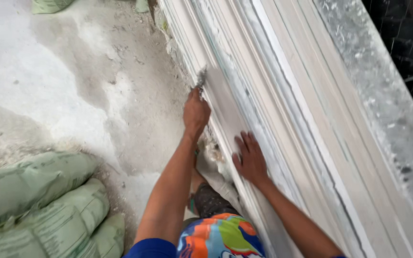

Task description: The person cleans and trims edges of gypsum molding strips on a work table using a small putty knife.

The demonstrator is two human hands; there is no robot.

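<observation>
The left hand is closed around a small trowel that points toward twelve o'clock against the leaning slabs. The right hand lies open, flat on them. Green sacks lie at eight o'clock.

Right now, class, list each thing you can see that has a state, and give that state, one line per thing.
Left hand: closed around a small grey-tipped tool, pressed to a slab edge.
Small grey-tipped tool: held, tip against the stone.
Right hand: open, fingers spread flat on the slabs.
Pale stone slabs: stacked on edge, leaning, dusty.
Green woven sacks: full, closed, piled on the floor.
Grey concrete floor: dusty, patchy.
</observation>
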